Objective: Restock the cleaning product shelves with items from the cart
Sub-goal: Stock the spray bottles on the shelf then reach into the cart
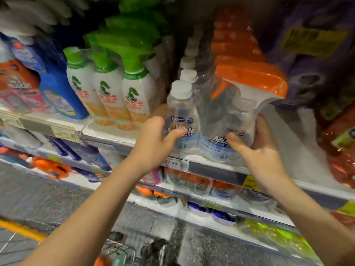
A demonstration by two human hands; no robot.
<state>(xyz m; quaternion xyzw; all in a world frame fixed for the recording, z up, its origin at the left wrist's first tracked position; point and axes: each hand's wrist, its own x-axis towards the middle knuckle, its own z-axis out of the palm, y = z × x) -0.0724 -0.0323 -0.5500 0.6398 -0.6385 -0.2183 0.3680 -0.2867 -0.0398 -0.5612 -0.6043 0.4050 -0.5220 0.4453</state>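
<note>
Left hand (156, 140), right hand (264, 150) round bottles (215, 120)

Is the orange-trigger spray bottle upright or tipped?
Upright: spray bottle stands trigger-up, base at the shelf edge, right hand gripping it.

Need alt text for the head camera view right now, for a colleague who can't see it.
Both hands hold two clear bottles side by side at the front edge of a white shelf: the left hand grips a white-capped clear plastic bottle, the right hand a clear spray bottle with an orange trigger. Green-trigger spray bottles stand to their left.
</note>
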